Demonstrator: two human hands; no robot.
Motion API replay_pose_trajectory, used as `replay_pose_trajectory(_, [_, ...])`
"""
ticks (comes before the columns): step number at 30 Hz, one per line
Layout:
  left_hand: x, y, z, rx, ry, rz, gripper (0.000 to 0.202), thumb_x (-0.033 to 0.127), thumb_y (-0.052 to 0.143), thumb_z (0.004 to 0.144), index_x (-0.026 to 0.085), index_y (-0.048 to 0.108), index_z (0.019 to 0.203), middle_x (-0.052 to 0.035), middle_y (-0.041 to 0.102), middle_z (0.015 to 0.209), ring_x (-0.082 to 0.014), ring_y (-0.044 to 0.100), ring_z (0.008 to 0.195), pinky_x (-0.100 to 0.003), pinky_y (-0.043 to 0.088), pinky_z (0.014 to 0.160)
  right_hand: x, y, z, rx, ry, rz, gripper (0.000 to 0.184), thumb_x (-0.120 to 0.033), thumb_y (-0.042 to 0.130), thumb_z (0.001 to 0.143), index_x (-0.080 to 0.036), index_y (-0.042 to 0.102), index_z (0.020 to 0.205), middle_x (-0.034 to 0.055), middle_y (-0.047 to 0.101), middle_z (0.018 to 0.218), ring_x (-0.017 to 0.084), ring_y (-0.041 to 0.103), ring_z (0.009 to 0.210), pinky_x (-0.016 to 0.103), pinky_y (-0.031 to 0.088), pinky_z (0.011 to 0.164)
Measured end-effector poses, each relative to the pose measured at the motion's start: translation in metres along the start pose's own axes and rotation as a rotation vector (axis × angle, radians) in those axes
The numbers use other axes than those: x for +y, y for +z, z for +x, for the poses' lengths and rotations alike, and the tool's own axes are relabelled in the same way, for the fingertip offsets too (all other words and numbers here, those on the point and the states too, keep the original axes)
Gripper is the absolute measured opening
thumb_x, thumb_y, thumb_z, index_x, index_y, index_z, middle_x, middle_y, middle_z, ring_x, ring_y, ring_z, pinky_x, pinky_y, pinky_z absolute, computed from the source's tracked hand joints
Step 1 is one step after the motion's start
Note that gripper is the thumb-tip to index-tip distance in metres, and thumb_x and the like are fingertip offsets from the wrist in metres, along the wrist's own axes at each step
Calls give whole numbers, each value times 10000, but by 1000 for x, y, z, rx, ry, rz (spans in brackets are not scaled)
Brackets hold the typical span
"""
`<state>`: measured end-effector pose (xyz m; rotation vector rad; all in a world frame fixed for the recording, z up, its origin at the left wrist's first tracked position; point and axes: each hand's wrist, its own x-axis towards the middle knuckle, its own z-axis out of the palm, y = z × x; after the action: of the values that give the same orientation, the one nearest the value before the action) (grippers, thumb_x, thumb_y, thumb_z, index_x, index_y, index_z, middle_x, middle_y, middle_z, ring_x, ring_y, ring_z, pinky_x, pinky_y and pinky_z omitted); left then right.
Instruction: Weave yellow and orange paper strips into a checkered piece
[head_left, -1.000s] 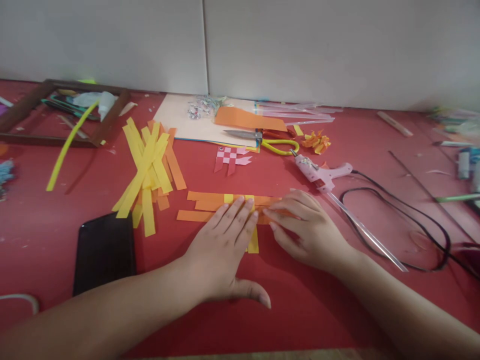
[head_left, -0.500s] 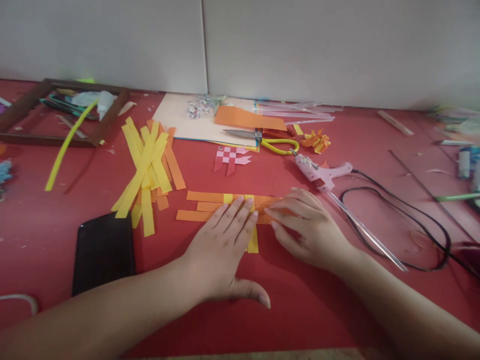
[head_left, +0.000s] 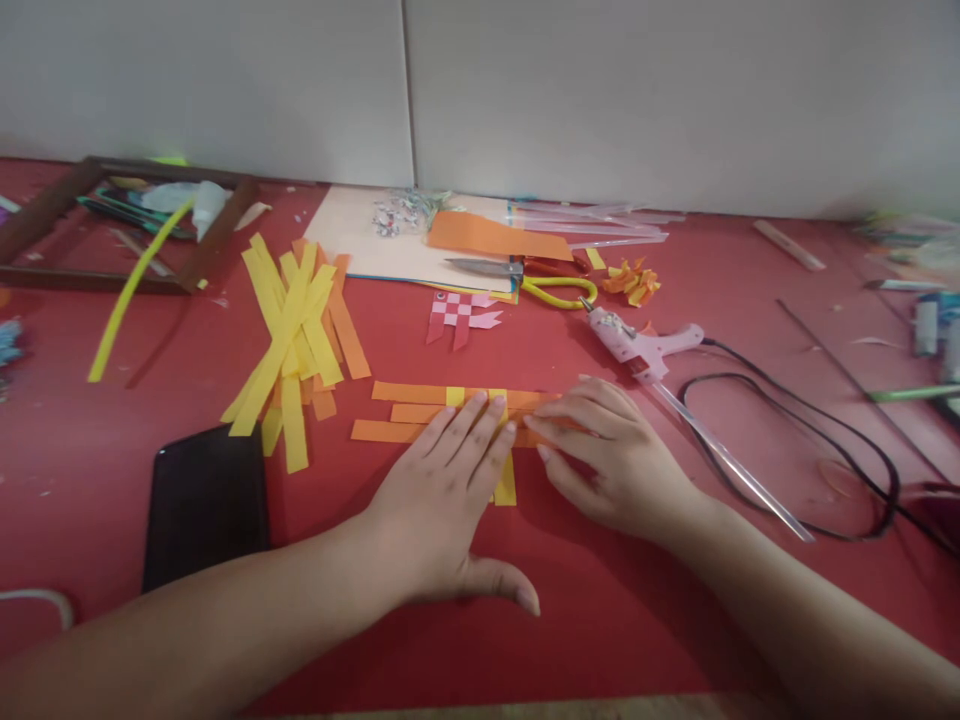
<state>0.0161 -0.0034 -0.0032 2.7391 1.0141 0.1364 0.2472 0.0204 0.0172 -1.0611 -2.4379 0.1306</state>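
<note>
My left hand (head_left: 442, 480) lies flat, fingers stretched and thumb out to the side, over a small weave of paper strips. An orange strip (head_left: 409, 392) runs sideways in the weave, with others below it. Two yellow strips, one a yellow strip (head_left: 506, 485) below my fingers, cross them. My right hand (head_left: 611, 450) rests on the right ends of the orange strips, its fingers bent and apart, fingertips touching the paper. It hides those ends. Above the weave lies a finished-looking pink and red woven paper fish (head_left: 456, 315).
Loose yellow strips (head_left: 281, 340) and a black phone (head_left: 206, 505) lie left. Behind are scissors (head_left: 525, 275), an orange sheet (head_left: 495, 237) and a wooden frame (head_left: 90, 285). A pink glue gun (head_left: 637, 350) with a trailing cord (head_left: 825, 420) lies right.
The fingertips of my right hand have shifted slightly to the left along the orange strips. My left hand stays flat in the same place.
</note>
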Motion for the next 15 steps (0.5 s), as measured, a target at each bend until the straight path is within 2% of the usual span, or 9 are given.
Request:
replay_pose_trajectory(7, [0, 0, 0, -17, -5, -19, 1197, 912, 87, 745, 16, 179, 1533, -194, 75, 1610, -342, -10, 1499, -467, -12, 1213, -4, 0, 2, -11, -11, -11, 249, -161, 548, 833, -200, 711, 1017, 84, 700, 956, 243, 591, 899, 477, 508, 900])
replay_pose_trajectory(12, [1, -2, 2, -35, -13, -20, 1255, 937, 63, 693, 9, 213, 1524, -212, 118, 1602, -359, 34, 1496, -475, 12, 1212, 0, -5, 0, 43, -25, -1, 231, -141, 563, 840, -206, 712, 1005, 78, 696, 951, 219, 587, 861, 447, 517, 854])
replay_pose_trajectory(15, [1, -4, 3, -42, -16, -20, 1268, 941, 56, 678, 11, 230, 1521, -213, 129, 1601, -361, 42, 1495, -479, 25, 1211, 3, -7, -1, -6, -72, 2, 225, -156, 578, 842, -234, 724, 995, 66, 695, 966, 223, 582, 899, 471, 497, 898])
